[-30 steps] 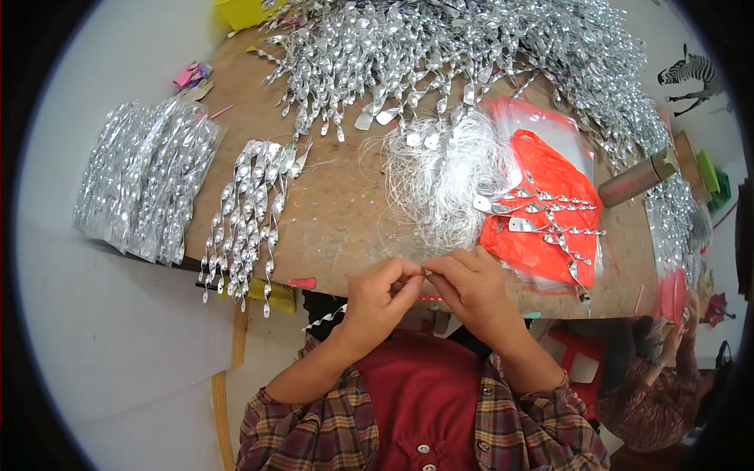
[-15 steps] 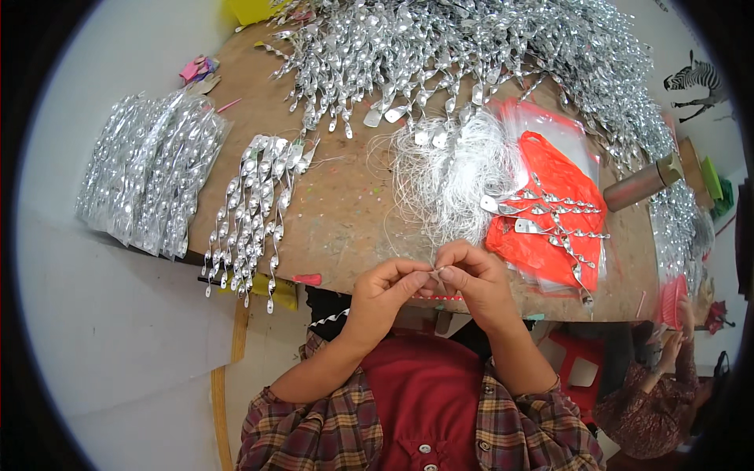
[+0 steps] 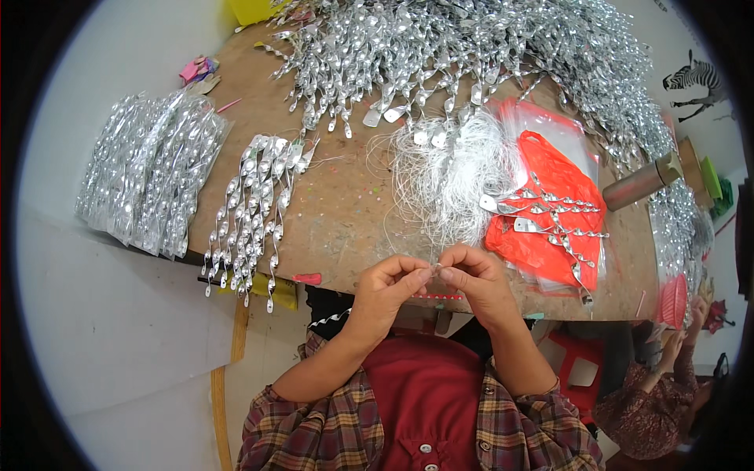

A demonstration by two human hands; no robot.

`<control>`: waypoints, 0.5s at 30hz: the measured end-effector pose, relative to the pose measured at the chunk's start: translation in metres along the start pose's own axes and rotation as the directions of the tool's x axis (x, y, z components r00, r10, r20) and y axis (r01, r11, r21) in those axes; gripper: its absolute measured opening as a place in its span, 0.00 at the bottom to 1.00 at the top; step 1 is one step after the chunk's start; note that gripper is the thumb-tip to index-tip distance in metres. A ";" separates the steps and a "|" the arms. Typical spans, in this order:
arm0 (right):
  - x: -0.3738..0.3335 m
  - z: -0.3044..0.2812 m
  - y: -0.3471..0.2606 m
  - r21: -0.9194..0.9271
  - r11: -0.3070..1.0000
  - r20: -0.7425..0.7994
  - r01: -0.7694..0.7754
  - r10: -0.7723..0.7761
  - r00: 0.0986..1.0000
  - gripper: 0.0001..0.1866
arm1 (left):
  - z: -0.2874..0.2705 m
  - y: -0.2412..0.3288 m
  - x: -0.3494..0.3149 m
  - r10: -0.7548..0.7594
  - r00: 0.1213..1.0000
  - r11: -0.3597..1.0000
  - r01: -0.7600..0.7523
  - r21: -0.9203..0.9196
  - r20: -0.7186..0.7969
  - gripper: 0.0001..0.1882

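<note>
At the table's near edge, my left hand and my right hand meet fingertip to fingertip. Both are closed in a pinch on what looks like thin white string, its pale end barely showing between them. Just beyond lies a loose tangle of white string. Beside my left wrist a twisted silver strip shows below the table edge; what it hangs from is hidden. To the left, a bunch of silver spiral strips drapes over the edge. More silver spirals lie on a red plastic bag at the right.
A large heap of silver spirals covers the table's far side. Bagged spirals lie at the left. A metal flask stands at the right. Another person works at lower right, near a pink basket and red stool.
My fingertips have shifted very slightly, still pinched together. The other person's hands at the right have moved a little. The things on the table lie as before.
</note>
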State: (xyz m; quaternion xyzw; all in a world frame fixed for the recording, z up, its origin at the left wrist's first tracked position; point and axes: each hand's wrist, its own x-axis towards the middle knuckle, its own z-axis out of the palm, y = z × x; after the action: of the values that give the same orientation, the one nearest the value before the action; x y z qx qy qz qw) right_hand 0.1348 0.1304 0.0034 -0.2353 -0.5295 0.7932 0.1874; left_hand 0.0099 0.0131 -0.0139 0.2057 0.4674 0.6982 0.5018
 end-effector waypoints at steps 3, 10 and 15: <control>-0.002 0.000 -0.001 -0.010 1.000 0.009 -0.011 0.011 1.000 0.04 | -0.001 -0.001 0.001 -0.060 0.998 0.998 0.061 -0.026 0.012 0.06; -0.002 -0.014 0.005 -0.108 0.991 -0.026 -0.077 0.075 0.997 0.07 | -0.003 -0.003 0.000 -0.142 0.990 0.988 0.143 -0.052 0.021 0.06; 0.003 -0.010 0.000 -0.178 0.981 0.006 -0.073 0.075 0.997 0.08 | -0.003 -0.004 0.000 -0.101 0.994 0.995 0.102 -0.010 0.037 0.05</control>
State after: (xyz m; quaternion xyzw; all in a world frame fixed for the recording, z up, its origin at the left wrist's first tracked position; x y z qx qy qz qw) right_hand 0.1384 0.1396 -0.0005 -0.2656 -0.5902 0.7507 0.1326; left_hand 0.0098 0.0121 -0.0188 0.1915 0.4637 0.6706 0.5465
